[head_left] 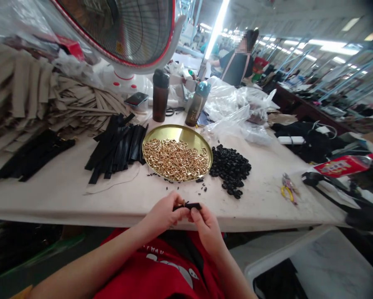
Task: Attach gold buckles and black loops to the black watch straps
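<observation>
My left hand (164, 214) and my right hand (206, 222) meet at the near edge of the table, both pinched on one short black strap piece (192, 205) with a small gold fitting at its left end. Just beyond them sits a round gold tray (174, 133) heaped with gold metal buckles (176, 160). To the tray's right lies a pile of small black parts (231, 168). Left of the tray lies a stack of black straps (118, 147).
A large fan (124, 29) stands at the back, with two bottles (160, 95) and a phone (136, 99) near it. Beige strips (49, 99) are piled at left, plastic bags (236, 108) at right. Yellow-handled pliers (287, 189) lie at right. Another person (239, 62) works at the far end.
</observation>
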`<move>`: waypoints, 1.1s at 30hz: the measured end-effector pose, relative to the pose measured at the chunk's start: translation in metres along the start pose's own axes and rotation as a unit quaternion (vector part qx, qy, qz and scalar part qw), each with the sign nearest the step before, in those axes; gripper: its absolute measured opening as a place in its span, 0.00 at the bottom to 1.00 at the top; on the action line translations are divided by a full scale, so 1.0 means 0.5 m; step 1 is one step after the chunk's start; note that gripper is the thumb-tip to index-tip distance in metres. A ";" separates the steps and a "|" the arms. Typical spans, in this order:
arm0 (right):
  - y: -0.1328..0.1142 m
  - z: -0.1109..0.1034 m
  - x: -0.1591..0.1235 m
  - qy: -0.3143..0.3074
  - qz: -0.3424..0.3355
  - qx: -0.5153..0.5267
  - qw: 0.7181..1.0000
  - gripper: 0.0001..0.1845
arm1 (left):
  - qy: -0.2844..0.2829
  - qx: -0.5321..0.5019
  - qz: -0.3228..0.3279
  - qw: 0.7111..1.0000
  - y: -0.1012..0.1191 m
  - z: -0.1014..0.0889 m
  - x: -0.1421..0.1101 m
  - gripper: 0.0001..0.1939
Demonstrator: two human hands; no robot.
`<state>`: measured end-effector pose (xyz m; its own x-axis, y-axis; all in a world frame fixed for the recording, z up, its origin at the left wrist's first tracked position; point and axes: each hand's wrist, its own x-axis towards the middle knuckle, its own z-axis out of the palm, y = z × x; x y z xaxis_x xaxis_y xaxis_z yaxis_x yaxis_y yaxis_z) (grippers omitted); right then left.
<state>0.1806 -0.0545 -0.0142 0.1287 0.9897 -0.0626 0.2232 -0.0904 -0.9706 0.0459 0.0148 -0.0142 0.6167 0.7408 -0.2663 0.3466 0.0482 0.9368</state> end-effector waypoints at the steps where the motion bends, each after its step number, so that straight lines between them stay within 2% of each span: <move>1: 0.005 -0.006 0.000 -0.018 -0.004 -0.008 1.000 0.13 | -0.005 0.001 0.011 1.000 -0.002 0.003 0.003 0.15; 3: 0.019 -0.031 0.009 -0.035 -0.010 -0.043 0.998 0.14 | -0.018 0.030 0.037 0.999 -0.001 0.004 0.010 0.14; 4: 0.028 -0.053 0.018 -0.019 -0.010 -0.074 0.997 0.13 | -0.017 0.049 0.043 0.998 0.000 0.001 0.015 0.11; 6: 0.049 -0.109 0.046 0.065 -0.008 -0.174 0.983 0.14 | 0.003 0.070 0.039 0.997 0.004 -0.010 0.026 0.12; 7: 0.059 -0.140 0.064 0.125 -0.011 -0.243 0.962 0.14 | 0.015 0.071 0.033 0.997 0.007 -0.016 0.032 0.13; 9: 0.078 -0.199 0.102 0.189 -0.022 -0.421 0.887 0.12 | 0.025 0.065 0.022 0.997 0.012 -0.025 0.045 0.14; 11: 0.092 -0.239 0.136 0.184 -0.018 -0.563 0.806 0.10 | 0.008 0.061 0.012 0.998 0.015 -0.025 0.055 0.13; 12: 0.096 -0.250 0.149 0.175 -0.015 -0.603 0.778 0.09 | -0.005 0.062 0.008 0.998 0.016 -0.022 0.059 0.13; 14: 0.099 -0.256 0.166 0.159 -0.011 -0.634 0.757 0.08 | -0.024 0.068 0.006 0.997 0.017 -0.013 0.064 0.12; 15: 0.097 -0.254 0.169 0.157 -0.015 -0.626 0.764 0.08 | -0.028 0.070 0.007 0.997 0.017 -0.008 0.067 0.12; 16: 0.093 -0.248 0.169 0.157 -0.021 -0.602 0.783 0.08 | -0.030 0.071 0.007 0.997 0.018 -0.005 0.069 0.12; 17: 0.088 -0.239 0.167 0.155 -0.025 -0.559 0.814 0.08 | -0.028 0.070 0.007 0.997 0.019 -0.002 0.071 0.13; 18: 0.080 -0.227 0.164 0.149 -0.024 -0.491 0.858 0.08 | -0.025 0.065 0.007 0.998 0.021 0.000 0.074 0.14; 20: 0.063 -0.197 0.153 0.104 0.005 -0.287 0.952 0.09 | -0.015 0.049 0.015 0.999 0.028 0.001 0.079 0.15; 21: 0.054 -0.179 0.147 0.070 0.031 -0.177 0.981 0.10 | -0.009 0.041 0.023 0.999 0.032 0.001 0.082 0.16; 22: 0.046 -0.159 0.141 0.038 0.057 -0.081 0.994 0.12 | -0.006 0.035 0.031 0.999 0.036 0.001 0.083 0.15; 24: 0.034 -0.123 0.128 0.001 0.093 0.045 0.995 0.14 | -0.006 0.038 0.046 0.998 0.041 -0.001 0.080 0.15; 26: 0.026 -0.095 0.115 -0.006 0.106 0.090 0.990 0.16 | -0.011 0.064 0.053 0.996 0.042 -0.003 0.069 0.16; 30: 0.014 -0.070 0.087 -0.018 0.118 0.100 0.988 0.20 | 0.001 0.132 0.063 0.989 0.036 -0.008 0.036 0.15; 33: -0.001 -0.065 0.062 -0.018 0.101 0.072 0.992 0.23 | 0.010 0.159 0.068 0.985 0.032 -0.009 0.014 0.15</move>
<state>0.2158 -0.0271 -0.0082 0.1219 0.9563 -0.2657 0.0564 -0.2740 -0.9601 0.0528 0.0237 0.0000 0.6601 0.7389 -0.1354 0.4670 -0.2625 0.8444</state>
